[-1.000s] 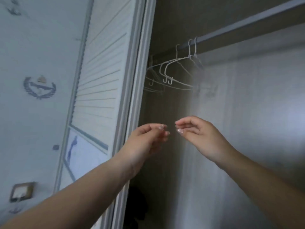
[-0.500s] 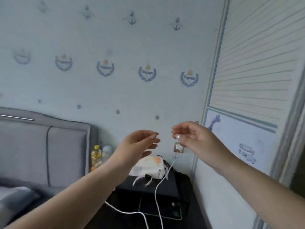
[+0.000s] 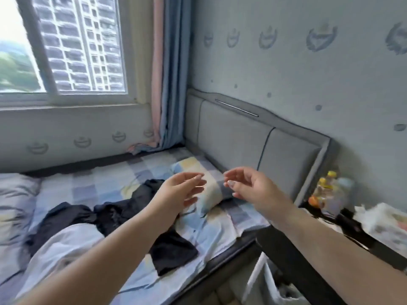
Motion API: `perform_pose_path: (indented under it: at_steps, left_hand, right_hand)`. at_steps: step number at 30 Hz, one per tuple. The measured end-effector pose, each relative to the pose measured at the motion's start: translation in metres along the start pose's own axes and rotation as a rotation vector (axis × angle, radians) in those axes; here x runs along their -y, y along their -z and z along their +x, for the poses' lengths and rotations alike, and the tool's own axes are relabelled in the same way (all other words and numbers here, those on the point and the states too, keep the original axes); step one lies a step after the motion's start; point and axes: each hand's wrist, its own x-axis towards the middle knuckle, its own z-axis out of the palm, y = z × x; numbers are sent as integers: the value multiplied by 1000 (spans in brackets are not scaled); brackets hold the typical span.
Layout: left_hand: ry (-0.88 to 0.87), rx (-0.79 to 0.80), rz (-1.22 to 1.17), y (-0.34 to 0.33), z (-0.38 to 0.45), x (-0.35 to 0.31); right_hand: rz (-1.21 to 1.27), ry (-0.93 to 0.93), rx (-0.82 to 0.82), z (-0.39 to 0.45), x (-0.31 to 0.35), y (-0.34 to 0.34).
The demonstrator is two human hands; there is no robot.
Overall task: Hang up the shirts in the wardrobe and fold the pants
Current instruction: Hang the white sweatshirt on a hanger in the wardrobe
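Dark clothes (image 3: pixel 123 211) lie crumpled across the bed (image 3: pixel 105 179), one dark piece (image 3: pixel 174 249) near the bed's right edge. A white garment (image 3: pixel 63 245) lies in front of them, partly under my left forearm. My left hand (image 3: pixel 178 192) hovers above the bed with relaxed fingers, holding nothing. My right hand (image 3: pixel 253 190) is raised beside it, fingers loosely bent, empty too. The two hands face each other, a small gap between them. The wardrobe is out of view.
A checked pillow (image 3: pixel 204 188) lies by the grey padded headboard (image 3: pixel 253 139). To the right stands a dark bedside table (image 3: pixel 330 219) with bottles (image 3: pixel 326 190) and a tissue pack (image 3: pixel 387 225). A window (image 3: pixel 66 47) and curtain (image 3: pixel 165 73) stand behind the bed.
The view has swung left from the wardrobe rail with hangers, past the wall and bedside table, to the bed. Both hands stay raised and empty, fingers a little more open.
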Motion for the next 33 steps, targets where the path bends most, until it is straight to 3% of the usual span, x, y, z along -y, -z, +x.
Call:
perform_pose_path:
  at_steps: [11, 22, 28, 33]
  left_hand:
    - [140, -653, 37, 205, 7, 51]
    - [340, -1135, -113, 312, -52, 110]
    - [433, -1127, -169, 375, -54, 138]
    - [547, -999, -181, 449, -33, 156]
  right_hand:
    - [163, -49, 598, 171, -52, -208]
    - [210, -205, 965, 211, -87, -373]
    - [150, -292, 962, 227, -111, -433]
    - [128, -457, 793, 238, -132, -476]
